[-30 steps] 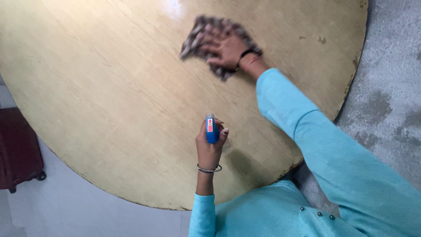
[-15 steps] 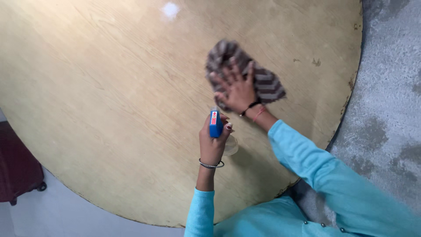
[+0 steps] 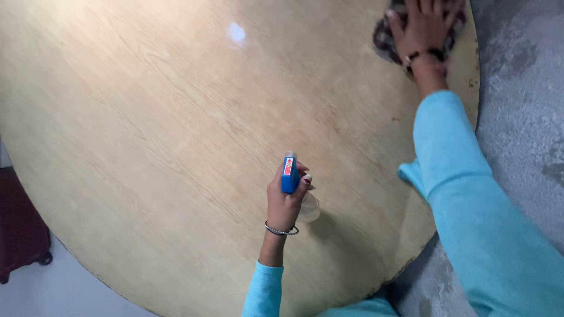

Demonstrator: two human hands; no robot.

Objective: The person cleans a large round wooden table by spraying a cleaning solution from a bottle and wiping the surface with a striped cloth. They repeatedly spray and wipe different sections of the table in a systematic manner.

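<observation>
Two hands apart: left hand [image 3: 283,199] grips spray bottle [image 3: 289,174]; right hand [image 3: 424,24] flat on cloth [image 3: 385,36].

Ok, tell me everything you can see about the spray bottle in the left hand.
The spray bottle has a blue plastic trigger head with a small red and white label on top and a clear body, partly hidden below. It is held upright over the round wooden table, apart from its surface. The left hand wraps it, fingers round the neck.

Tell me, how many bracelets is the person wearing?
2 that show. A thin metal bangle circles the left wrist, below the left hand holding the spray bottle. A dark band crosses the right wrist. More may hide under the sleeves.
</observation>
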